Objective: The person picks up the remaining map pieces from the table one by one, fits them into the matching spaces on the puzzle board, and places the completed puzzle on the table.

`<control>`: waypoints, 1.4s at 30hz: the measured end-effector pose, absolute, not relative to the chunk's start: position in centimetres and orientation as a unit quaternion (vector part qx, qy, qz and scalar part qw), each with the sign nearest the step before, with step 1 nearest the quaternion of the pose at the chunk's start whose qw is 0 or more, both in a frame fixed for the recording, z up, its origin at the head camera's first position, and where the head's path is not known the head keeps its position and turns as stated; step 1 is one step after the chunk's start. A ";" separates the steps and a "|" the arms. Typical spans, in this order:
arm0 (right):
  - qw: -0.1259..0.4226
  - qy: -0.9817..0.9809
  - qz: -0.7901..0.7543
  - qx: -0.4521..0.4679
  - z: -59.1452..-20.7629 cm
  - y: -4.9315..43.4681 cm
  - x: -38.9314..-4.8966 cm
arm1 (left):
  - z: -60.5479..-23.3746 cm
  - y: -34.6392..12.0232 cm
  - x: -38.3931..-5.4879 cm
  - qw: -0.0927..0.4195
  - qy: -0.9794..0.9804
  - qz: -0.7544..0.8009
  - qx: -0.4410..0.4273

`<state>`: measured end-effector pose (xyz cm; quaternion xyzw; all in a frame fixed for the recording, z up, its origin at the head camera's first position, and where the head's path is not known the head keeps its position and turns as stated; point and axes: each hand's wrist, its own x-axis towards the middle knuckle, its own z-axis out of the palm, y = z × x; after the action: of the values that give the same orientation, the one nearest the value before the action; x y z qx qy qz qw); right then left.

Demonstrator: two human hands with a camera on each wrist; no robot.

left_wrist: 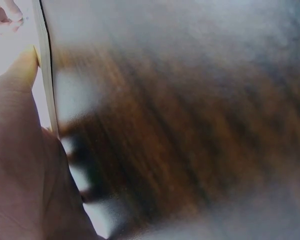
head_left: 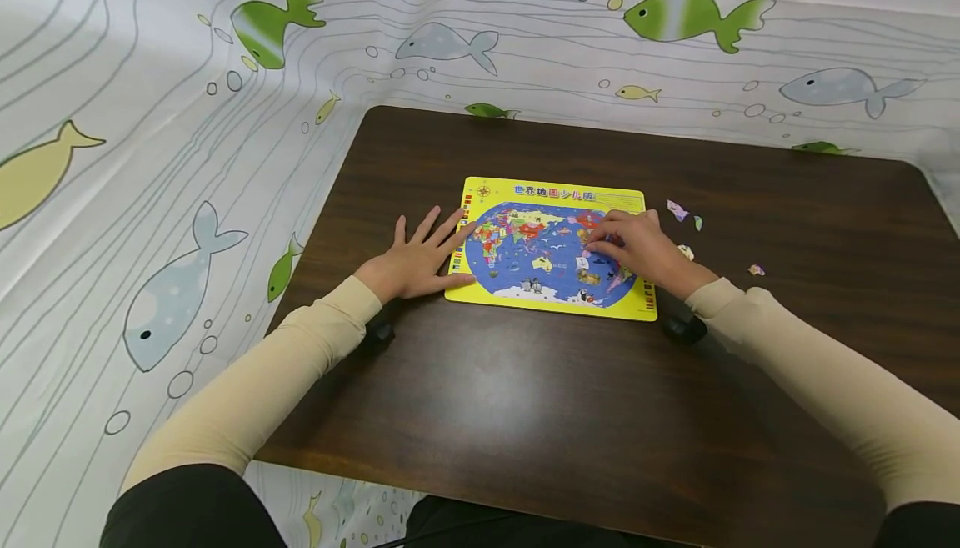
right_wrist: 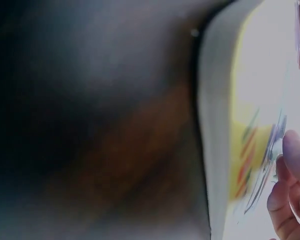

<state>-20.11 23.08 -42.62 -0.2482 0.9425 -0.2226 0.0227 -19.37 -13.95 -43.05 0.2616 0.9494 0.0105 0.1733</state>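
You have a dark brown, wood-grained table with rounded far corners under the yellow-bordered rectangular world-map puzzle board, and glare shines on the wood nearer you than the board. Beyond the board and to its left hangs a white cloth printed with green, yellow and grey-blue fish. Along the board's top edge you can read the title "世界地图少儿版"; the smaller print is too fine to read. Your left hand lies with fingers spread on the board's left edge, gripping nothing. Your right hand bends its fingers toward the thumb over the board's right part; you cannot tell whether they hold a piece. Small multicoloured irregular pieces lie right of the board.
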 end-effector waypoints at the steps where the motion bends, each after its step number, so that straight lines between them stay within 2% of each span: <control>1: 0.022 0.943 -0.219 -0.249 -42.6 23.1 -20.1 | -43.1 -13.9 -19.4 0.174 0.949 0.012 0.262; 5: 0.044 0.940 -0.217 -0.259 -42.1 23.6 -20.2 | -43.2 -13.8 -19.4 0.174 0.948 0.017 0.266; 10: 0.074 0.922 -0.202 -0.322 -41.4 24.0 -20.6 | -43.3 -14.0 -19.5 0.174 0.950 0.008 0.260; 15: 0.065 0.911 -0.187 -0.363 -41.6 23.9 -20.7 | -43.4 -14.0 -19.6 0.175 0.949 0.014 0.261; 21: 0.040 0.922 -0.184 -0.339 -42.1 23.8 -20.4 | -43.2 -14.1 -19.5 0.177 0.950 0.011 0.258; 28: 0.054 0.922 -0.225 -0.309 -42.3 24.3 -20.1 | -43.0 -14.0 -19.4 0.176 0.949 0.015 0.262; 34: 0.054 0.920 -0.230 -0.311 -42.4 24.6 -20.1 | -43.1 -13.9 -19.3 0.176 0.949 0.016 0.260; 42: 0.024 0.924 -0.180 -0.336 -42.3 24.5 -19.9 | -43.0 -13.9 -19.4 0.174 0.950 0.013 0.259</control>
<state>-19.87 24.47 -42.32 -0.3360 0.9241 -0.1804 0.0242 -19.43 -13.93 -43.04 0.2595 0.9498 0.0127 0.1742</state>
